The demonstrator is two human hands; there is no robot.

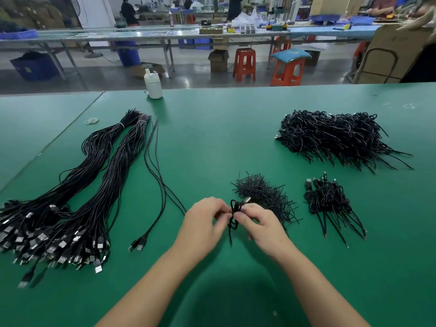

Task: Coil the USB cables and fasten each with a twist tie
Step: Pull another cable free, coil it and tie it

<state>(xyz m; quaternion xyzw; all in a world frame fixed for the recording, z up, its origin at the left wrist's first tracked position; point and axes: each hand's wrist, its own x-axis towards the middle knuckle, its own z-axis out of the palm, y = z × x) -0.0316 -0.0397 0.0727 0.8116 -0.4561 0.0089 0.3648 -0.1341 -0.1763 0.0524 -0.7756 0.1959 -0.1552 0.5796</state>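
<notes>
Over the middle of the bench's near edge, the left hand and the right hand met around one small coiled cable, both pinching it between thumb and fingertips, with a loose tail hanging down toward the green bench surface. It looked as though a twist tie was being wound around the coil's waist, though the tie itself was too thin and dark to make out against the cable. Just beyond the right hand lay the heap of twist ties, still plentiful. Toward the far right corner sat a large pile of finished coils, and nearer the right edge a smaller batch of coils with their tails fanned toward the near edge. Along the left side stretched two thick bundles of uncoiled cables, their USB plugs massed at the near left, and a few loose cables lay between those bundles and the hands. Judging by the piles, a good share of the work was done, yet the bundles on the left suggested a large number remained. A white bottle stood at the far edge, and some rubber bands lay near the far left.
</notes>
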